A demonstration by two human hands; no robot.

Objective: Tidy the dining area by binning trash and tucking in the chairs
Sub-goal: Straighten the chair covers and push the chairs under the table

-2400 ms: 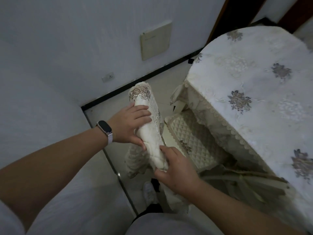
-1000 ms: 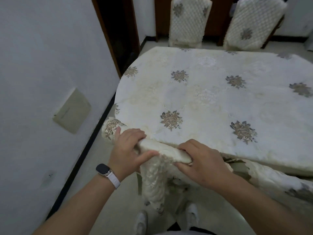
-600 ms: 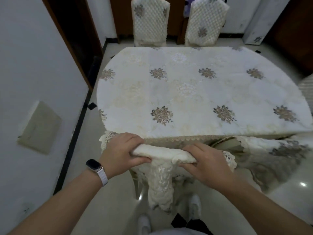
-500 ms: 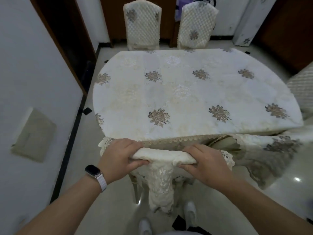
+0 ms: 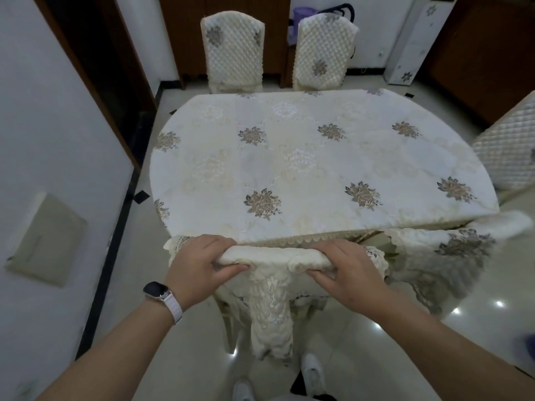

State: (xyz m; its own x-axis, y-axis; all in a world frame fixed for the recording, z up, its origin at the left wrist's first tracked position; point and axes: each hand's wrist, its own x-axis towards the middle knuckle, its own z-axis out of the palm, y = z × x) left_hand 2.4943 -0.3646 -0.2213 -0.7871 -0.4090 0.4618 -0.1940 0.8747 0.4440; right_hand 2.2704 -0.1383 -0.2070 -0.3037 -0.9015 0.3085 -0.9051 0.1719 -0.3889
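Table [image 5: 318, 157] hides chair [image 5: 272, 256] seat; hands [image 5: 202, 266] [image 5: 346, 270] grip.

One head-worn view looks forward and steeply down, close over the bench's [image 5: 304, 157] near edge toward its far edge
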